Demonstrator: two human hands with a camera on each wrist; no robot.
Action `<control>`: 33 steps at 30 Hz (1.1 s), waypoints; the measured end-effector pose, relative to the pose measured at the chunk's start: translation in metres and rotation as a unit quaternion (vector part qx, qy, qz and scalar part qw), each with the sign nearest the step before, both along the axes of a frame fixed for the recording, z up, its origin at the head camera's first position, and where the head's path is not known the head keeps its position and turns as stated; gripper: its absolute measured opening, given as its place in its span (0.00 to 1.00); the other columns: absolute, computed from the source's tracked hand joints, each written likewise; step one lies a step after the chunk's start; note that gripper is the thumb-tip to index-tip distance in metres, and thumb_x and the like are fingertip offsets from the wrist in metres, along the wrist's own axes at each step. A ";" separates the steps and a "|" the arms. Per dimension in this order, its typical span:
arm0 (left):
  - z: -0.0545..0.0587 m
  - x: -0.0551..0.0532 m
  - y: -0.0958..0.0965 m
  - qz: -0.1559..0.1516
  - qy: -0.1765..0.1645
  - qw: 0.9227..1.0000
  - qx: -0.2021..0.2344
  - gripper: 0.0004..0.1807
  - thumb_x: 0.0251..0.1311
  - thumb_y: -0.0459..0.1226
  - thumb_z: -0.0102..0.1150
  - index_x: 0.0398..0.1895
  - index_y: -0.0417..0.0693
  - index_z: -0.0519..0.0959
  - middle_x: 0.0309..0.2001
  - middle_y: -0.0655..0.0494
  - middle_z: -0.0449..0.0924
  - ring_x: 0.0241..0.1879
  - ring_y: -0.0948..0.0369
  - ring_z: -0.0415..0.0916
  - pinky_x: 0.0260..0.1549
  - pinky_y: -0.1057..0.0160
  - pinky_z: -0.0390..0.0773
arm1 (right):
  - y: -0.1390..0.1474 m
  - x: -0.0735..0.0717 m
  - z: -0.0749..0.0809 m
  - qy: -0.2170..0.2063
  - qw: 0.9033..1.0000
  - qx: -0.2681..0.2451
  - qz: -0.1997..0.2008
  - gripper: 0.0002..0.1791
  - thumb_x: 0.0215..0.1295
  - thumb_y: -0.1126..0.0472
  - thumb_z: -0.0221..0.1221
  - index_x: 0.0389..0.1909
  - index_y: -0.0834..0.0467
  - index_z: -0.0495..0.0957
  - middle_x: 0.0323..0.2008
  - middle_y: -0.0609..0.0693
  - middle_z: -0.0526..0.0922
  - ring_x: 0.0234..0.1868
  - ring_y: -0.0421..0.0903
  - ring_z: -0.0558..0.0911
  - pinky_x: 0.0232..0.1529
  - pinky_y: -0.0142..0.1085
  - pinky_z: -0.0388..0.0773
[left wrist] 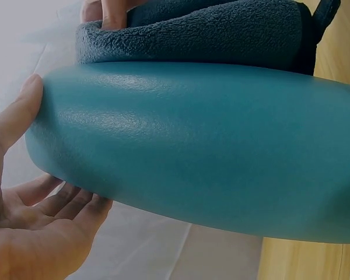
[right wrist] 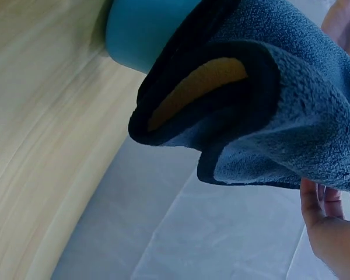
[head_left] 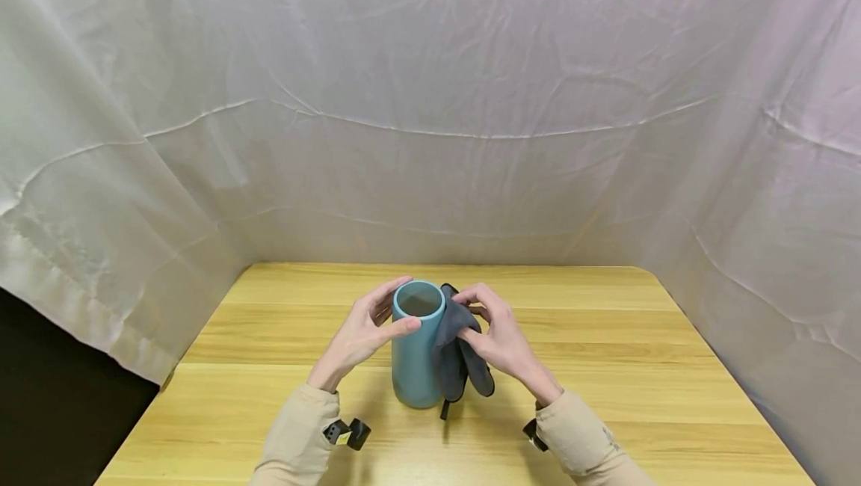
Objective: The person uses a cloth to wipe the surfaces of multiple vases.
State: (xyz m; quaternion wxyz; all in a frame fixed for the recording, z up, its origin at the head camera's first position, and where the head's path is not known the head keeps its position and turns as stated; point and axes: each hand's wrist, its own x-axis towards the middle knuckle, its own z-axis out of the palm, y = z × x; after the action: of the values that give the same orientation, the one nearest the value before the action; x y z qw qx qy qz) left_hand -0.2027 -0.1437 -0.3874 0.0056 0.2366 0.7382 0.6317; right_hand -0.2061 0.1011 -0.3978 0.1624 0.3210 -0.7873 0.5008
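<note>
From where I stand, a tall blue vase (head_left: 415,366) stands upright near the middle of a wooden table (head_left: 605,366), its round mouth facing up; I can't quite make out whether its base sits fully on the wood. The left hand (head_left: 359,333) grasps it near the top, the thumb lying across the near side just below the rim and the other fingers reaching round the far left side.

On the vase's other side, the right hand (head_left: 498,333) pinches a dark grey cloth (head_left: 449,363) between thumb and fingers. The cloth lies against the vase's right wall and hangs down in folds nearly to its foot. It has a fuzzy face and a black edging, and a small black loop (head_left: 445,410) dangles from its lower end.

Both arms wear beige sleeves (head_left: 296,426), with a small black device (head_left: 346,432) at the left wrist and another dark one (head_left: 534,435) at the right. Behind the table and along both sides hangs a pale, creased sheet (head_left: 471,60). To the left, below its hem, is a black area (head_left: 60,389).
</note>
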 end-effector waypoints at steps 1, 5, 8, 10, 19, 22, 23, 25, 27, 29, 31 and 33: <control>0.000 0.000 0.000 0.000 0.000 1.000 0.000 0.37 0.61 0.40 0.70 0.73 0.45 0.67 0.69 0.43 0.72 0.74 0.46 0.64 0.77 0.42 0.59 | 0.000 0.000 0.000 -0.002 1.000 0.001 0.000 0.20 0.56 0.79 0.64 0.48 0.61 0.78 0.48 0.57 0.81 0.49 0.50 0.80 0.53 0.46 0.86; 0.000 0.000 0.000 0.001 0.001 1.000 -0.001 0.37 0.61 0.40 0.70 0.72 0.45 0.67 0.69 0.43 0.72 0.74 0.46 0.64 0.77 0.42 0.59 | 0.000 0.001 0.001 -0.003 1.000 0.002 0.002 0.19 0.55 0.79 0.65 0.47 0.61 0.78 0.47 0.57 0.81 0.48 0.49 0.80 0.51 0.47 0.86; 0.000 0.000 0.000 0.001 0.001 1.000 -0.002 0.37 0.61 0.40 0.70 0.72 0.45 0.67 0.69 0.43 0.72 0.74 0.46 0.64 0.77 0.42 0.59 | 0.001 0.001 0.001 -0.007 1.000 0.013 0.003 0.20 0.54 0.80 0.65 0.46 0.62 0.78 0.45 0.57 0.81 0.46 0.49 0.80 0.51 0.46 0.87; 0.000 0.000 0.000 0.000 0.002 1.000 -0.001 0.37 0.61 0.40 0.70 0.72 0.45 0.67 0.69 0.43 0.72 0.74 0.46 0.64 0.77 0.42 0.58 | 0.001 0.002 0.001 -0.016 1.000 0.025 0.002 0.20 0.53 0.81 0.65 0.46 0.62 0.78 0.44 0.56 0.80 0.46 0.49 0.80 0.52 0.46 0.87; -0.001 -0.001 -0.001 0.001 0.004 1.000 -0.002 0.37 0.61 0.40 0.70 0.73 0.45 0.67 0.69 0.43 0.72 0.74 0.46 0.64 0.76 0.42 0.59 | 0.004 0.000 -0.005 -0.065 0.991 0.120 -0.011 0.20 0.51 0.80 0.66 0.43 0.61 0.76 0.41 0.55 0.81 0.45 0.52 0.82 0.47 0.47 0.88; -0.001 -0.001 -0.001 0.001 0.003 1.000 -0.005 0.38 0.61 0.41 0.70 0.73 0.46 0.67 0.69 0.43 0.72 0.74 0.46 0.64 0.77 0.42 0.59 | 0.003 -0.002 -0.007 -0.065 0.985 0.158 -0.019 0.20 0.48 0.80 0.66 0.40 0.59 0.76 0.39 0.53 0.82 0.43 0.50 0.82 0.43 0.46 0.87; 0.000 -0.001 -0.001 0.001 0.004 1.000 -0.005 0.38 0.61 0.41 0.70 0.73 0.46 0.66 0.69 0.43 0.72 0.74 0.46 0.64 0.77 0.41 0.59 | 0.003 -0.002 -0.008 -0.063 0.984 0.167 -0.020 0.21 0.47 0.80 0.66 0.40 0.59 0.76 0.38 0.52 0.82 0.42 0.49 0.82 0.43 0.45 0.86; 0.000 -0.001 -0.001 0.000 0.004 1.000 -0.007 0.38 0.61 0.41 0.70 0.73 0.46 0.66 0.69 0.44 0.72 0.74 0.46 0.64 0.77 0.41 0.59 | 0.003 -0.002 -0.009 -0.057 0.982 0.177 -0.022 0.21 0.46 0.80 0.66 0.39 0.58 0.75 0.38 0.52 0.82 0.42 0.48 0.82 0.43 0.43 0.85; 0.000 0.000 -0.001 0.000 0.004 1.000 -0.008 0.38 0.61 0.41 0.70 0.73 0.46 0.66 0.69 0.44 0.72 0.74 0.46 0.64 0.77 0.41 0.58 | 0.003 -0.002 -0.010 -0.054 0.982 0.179 -0.024 0.21 0.46 0.80 0.66 0.39 0.58 0.75 0.38 0.51 0.82 0.41 0.48 0.82 0.43 0.40 0.84; 0.000 0.000 -0.001 0.000 0.003 1.000 -0.009 0.38 0.61 0.40 0.70 0.73 0.46 0.66 0.69 0.44 0.72 0.74 0.46 0.64 0.77 0.41 0.58 | 0.003 -0.002 -0.011 -0.053 0.982 0.179 -0.024 0.21 0.46 0.80 0.66 0.39 0.58 0.76 0.38 0.51 0.82 0.42 0.48 0.82 0.44 0.39 0.84; 0.000 0.000 -0.001 0.001 0.002 1.000 -0.009 0.38 0.61 0.40 0.70 0.73 0.47 0.66 0.69 0.44 0.72 0.74 0.46 0.64 0.77 0.41 0.58 | 0.003 -0.002 -0.011 -0.054 0.983 0.175 -0.023 0.21 0.46 0.81 0.66 0.39 0.58 0.76 0.38 0.51 0.82 0.42 0.48 0.82 0.43 0.40 0.84; 0.000 0.000 0.000 0.001 0.002 1.000 -0.008 0.38 0.61 0.40 0.70 0.73 0.46 0.66 0.69 0.44 0.72 0.74 0.46 0.64 0.77 0.41 0.58 | 0.004 -0.001 -0.011 -0.059 0.984 0.167 -0.021 0.21 0.46 0.81 0.65 0.39 0.58 0.76 0.38 0.51 0.82 0.42 0.48 0.82 0.44 0.44 0.85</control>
State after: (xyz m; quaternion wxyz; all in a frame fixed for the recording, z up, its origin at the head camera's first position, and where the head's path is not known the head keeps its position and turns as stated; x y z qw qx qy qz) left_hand -0.2026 -0.1441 -0.3876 0.0058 0.2370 0.7433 0.6255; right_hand -0.2073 0.1048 -0.4090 0.0700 0.2967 -0.8746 0.3769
